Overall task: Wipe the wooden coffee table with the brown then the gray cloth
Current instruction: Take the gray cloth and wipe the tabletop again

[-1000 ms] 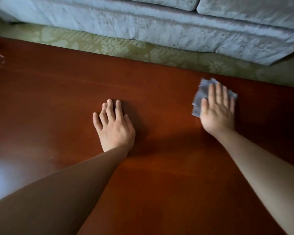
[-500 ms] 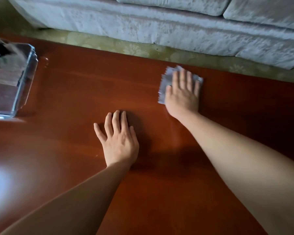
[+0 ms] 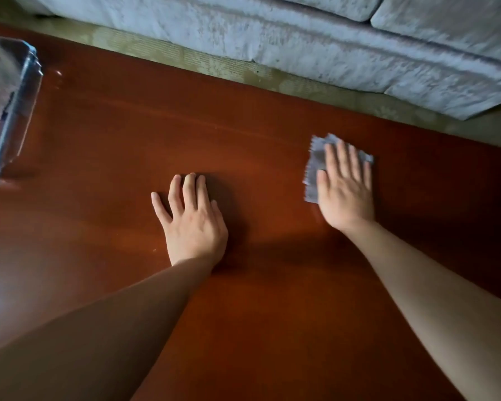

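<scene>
The glossy red-brown wooden coffee table [image 3: 104, 134] fills most of the view. My right hand [image 3: 344, 189] lies flat, fingers spread, pressing the gray cloth [image 3: 313, 175] onto the tabletop right of centre; the cloth shows to the left of the palm and beyond the fingertips. My left hand [image 3: 193, 221] rests flat on bare wood at the centre, fingers apart, holding nothing. No brown cloth is visible.
A clear plastic box [image 3: 9, 105] stands on the table at the far left edge of the view. Beyond the table's far edge lie a strip of patterned carpet [image 3: 214, 65] and a pale gray sofa [image 3: 330, 39].
My right hand slid the gray cloth left across the table, then back toward the right. My left hand stayed planted. The view shifted, bringing the clear box into sight.
</scene>
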A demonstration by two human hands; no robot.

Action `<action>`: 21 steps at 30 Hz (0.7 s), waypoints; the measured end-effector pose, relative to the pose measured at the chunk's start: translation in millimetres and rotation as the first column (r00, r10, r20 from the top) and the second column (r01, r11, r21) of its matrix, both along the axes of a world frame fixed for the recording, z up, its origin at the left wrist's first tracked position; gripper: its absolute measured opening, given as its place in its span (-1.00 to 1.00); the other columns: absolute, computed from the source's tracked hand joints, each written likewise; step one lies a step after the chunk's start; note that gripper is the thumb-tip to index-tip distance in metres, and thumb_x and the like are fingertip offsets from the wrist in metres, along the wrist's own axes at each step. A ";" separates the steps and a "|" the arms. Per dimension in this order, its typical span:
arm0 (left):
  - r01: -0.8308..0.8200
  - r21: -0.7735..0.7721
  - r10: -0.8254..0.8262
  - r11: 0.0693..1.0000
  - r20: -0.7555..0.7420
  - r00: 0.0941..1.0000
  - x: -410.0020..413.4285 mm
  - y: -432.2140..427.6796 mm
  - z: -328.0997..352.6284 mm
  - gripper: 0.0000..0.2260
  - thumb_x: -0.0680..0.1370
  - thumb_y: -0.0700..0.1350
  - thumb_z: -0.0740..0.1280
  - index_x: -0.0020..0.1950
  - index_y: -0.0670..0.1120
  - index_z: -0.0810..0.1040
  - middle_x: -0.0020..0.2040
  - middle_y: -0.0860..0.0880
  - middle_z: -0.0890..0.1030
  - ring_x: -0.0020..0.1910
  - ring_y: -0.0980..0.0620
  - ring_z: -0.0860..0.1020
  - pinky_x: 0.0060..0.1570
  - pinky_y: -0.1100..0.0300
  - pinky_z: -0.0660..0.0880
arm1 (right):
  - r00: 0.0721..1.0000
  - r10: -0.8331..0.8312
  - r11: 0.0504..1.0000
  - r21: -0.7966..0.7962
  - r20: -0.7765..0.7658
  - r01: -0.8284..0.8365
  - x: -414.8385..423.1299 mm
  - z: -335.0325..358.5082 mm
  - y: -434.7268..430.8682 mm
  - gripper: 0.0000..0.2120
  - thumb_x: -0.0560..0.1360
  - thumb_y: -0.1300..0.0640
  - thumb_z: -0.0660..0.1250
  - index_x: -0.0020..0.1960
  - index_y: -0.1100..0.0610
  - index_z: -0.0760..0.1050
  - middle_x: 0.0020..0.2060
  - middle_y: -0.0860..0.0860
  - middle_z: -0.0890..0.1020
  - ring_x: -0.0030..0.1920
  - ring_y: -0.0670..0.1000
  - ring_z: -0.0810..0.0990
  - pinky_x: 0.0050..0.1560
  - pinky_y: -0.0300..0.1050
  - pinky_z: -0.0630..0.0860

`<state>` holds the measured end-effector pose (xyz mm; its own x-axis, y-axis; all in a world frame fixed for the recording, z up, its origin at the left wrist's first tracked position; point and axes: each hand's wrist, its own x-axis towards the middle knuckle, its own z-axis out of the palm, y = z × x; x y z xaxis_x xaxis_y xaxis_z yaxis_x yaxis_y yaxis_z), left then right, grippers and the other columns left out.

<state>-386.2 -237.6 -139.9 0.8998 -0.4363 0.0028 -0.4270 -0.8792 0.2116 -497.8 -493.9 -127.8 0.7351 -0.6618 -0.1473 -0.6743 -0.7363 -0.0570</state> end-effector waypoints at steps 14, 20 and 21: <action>0.008 -0.522 -0.130 0.853 -0.197 0.972 13.1 35.6 2.6 -0.57 0.68 -0.11 0.10 0.53 -0.18 0.39 0.49 -0.21 0.35 0.49 -0.19 0.31 0.55 0.02 0.18 | 0.995 -0.097 0.995 0.036 -0.011 0.097 -14.0 2.3 122.2 -0.33 0.65 -0.16 -0.23 0.72 0.04 0.01 0.70 0.05 0.05 0.70 0.11 0.00 0.66 0.23 -0.08; -0.091 -0.355 0.065 0.930 -0.085 0.994 -23.5 82.5 5.4 -0.56 0.70 -0.05 0.09 0.59 -0.09 0.28 0.58 -0.13 0.28 0.55 -0.14 0.25 0.58 -0.23 -0.04 | 0.978 0.201 0.975 0.084 0.051 -0.205 4.5 -2.2 207.4 -0.38 0.71 -0.15 -0.05 0.72 0.02 0.01 0.71 0.01 0.00 0.70 0.07 -0.12 0.64 0.23 -0.15; -0.143 -0.285 0.125 0.948 -0.083 0.989 -35.3 88.8 3.6 -0.55 0.69 -0.02 0.09 0.59 -0.05 0.27 0.59 -0.11 0.27 0.57 -0.13 0.22 0.57 -0.29 -0.11 | 0.973 0.225 0.969 0.095 0.045 -0.229 -1.2 -2.3 211.4 -0.39 0.72 -0.14 -0.05 0.72 0.01 -0.02 0.71 0.00 -0.02 0.70 0.06 -0.13 0.64 0.22 -0.16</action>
<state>-421.5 -148.8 -136.3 0.9523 -0.3004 0.0527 -0.2871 -0.8244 0.4877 -499.0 -282.5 -130.1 0.8700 -0.4605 -0.1761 -0.4867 -0.8593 -0.1573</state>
